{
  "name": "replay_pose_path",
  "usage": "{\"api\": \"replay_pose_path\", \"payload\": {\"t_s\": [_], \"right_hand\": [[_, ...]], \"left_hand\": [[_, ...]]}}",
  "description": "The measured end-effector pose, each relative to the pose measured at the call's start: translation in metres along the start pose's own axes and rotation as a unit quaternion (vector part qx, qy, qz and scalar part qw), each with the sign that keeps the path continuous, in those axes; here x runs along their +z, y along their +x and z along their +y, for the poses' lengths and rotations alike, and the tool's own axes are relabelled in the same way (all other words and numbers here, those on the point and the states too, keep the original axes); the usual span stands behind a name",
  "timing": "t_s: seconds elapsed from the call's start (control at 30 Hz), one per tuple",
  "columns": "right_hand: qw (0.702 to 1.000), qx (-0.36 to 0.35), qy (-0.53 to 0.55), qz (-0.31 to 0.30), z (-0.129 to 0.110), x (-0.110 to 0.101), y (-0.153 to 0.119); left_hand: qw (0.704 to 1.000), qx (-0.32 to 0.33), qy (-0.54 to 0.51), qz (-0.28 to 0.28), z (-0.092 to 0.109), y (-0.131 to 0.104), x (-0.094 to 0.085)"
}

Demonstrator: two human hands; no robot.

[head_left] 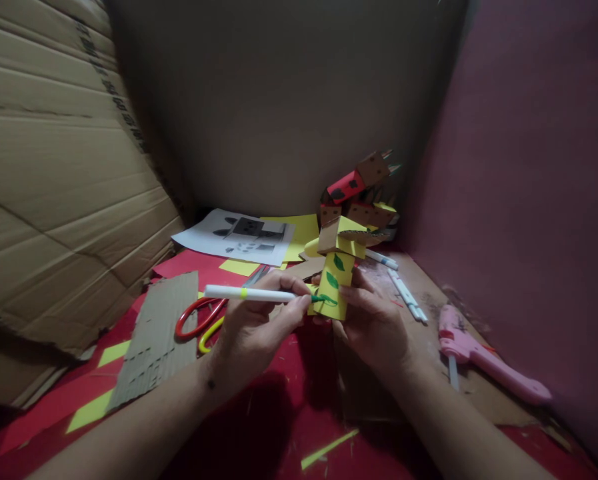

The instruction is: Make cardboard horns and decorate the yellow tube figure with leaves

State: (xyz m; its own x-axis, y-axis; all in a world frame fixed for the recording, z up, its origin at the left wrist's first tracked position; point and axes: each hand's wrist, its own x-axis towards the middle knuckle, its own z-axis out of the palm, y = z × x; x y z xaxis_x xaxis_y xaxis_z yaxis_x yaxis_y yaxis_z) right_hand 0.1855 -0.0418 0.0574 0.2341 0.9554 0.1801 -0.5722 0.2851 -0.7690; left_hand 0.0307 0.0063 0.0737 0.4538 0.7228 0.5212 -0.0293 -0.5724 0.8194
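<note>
My left hand (259, 327) is closed round a white marker pen (251, 294) with a yellow-green band. Its green tip touches a yellow paper-covered cardboard figure (342, 260), low on the box-shaped body. Green leaf shapes run up that side of the figure, the lowest one at the tip. With fingers wrapped round the body, my right hand (373, 320) grips the figure and tilts it slightly; some of those fingers are hidden behind it. A squarish yellow and brown cardboard part tops the figure. Scissors (201, 320) with red and yellow handles lie beside my left hand.
A pink glue gun (489, 360) rests at right, near white markers (407, 297). Behind the figure stands a red and brown cardboard figure (351, 183). A printed sheet (239, 237) and a corrugated cardboard piece (156, 333) lie left. Large cardboard (53, 167) rises at far left.
</note>
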Motion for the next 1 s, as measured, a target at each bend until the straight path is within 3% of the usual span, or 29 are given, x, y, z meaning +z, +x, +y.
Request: {"api": "replay_pose_path", "payload": {"t_s": [1.0], "right_hand": [[1.0, -0.007, 0.02, -0.018, 0.0053, -0.0062, 0.003]], "left_hand": [[1.0, -0.003, -0.013, -0.012, -0.0027, 0.0006, -0.0005]]}}
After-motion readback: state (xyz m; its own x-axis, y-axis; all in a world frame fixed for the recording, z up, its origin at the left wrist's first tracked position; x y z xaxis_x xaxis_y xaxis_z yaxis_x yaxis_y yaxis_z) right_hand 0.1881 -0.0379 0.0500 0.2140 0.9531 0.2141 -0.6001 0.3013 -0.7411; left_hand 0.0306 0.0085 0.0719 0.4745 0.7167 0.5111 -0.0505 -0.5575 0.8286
